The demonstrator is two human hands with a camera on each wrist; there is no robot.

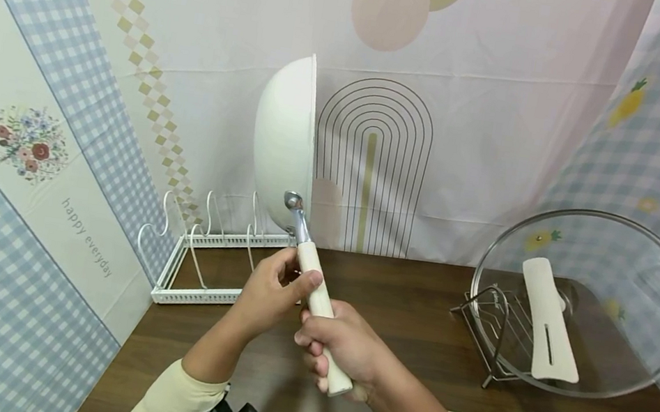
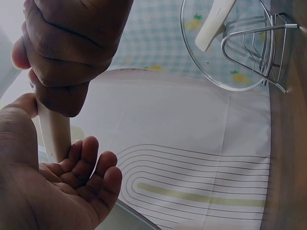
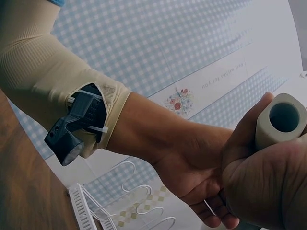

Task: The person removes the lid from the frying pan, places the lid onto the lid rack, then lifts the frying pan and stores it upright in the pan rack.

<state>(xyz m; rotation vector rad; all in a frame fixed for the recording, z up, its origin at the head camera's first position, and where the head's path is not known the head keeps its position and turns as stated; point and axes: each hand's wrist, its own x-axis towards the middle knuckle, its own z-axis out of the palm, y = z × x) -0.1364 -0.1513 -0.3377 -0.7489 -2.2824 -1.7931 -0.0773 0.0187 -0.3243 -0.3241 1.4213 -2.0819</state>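
Note:
A white wok [image 1: 284,129] is held up on its side above the table, its hollow facing right and its rounded outside facing left. My right hand [image 1: 348,346] grips the lower part of its cream handle [image 1: 320,296], fingers wrapped round it. Higher up, close to the metal joint [image 1: 301,223], my left hand [image 1: 270,292] holds the same handle between thumb and curled fingers. The handle's hollow end [image 3: 283,117] pokes out of the right hand in the right wrist view. Behind the left hand and the wok stands a white wire rack [image 1: 197,294], partly hidden.
On the right, a glass lid [image 1: 623,325] with a steel rim and a long cream handle [image 1: 548,321] leans in a small metal wire stand [image 1: 498,335]. Patterned cloths [image 1: 488,116] hang behind and at both sides of the brown wooden table [image 1: 419,289].

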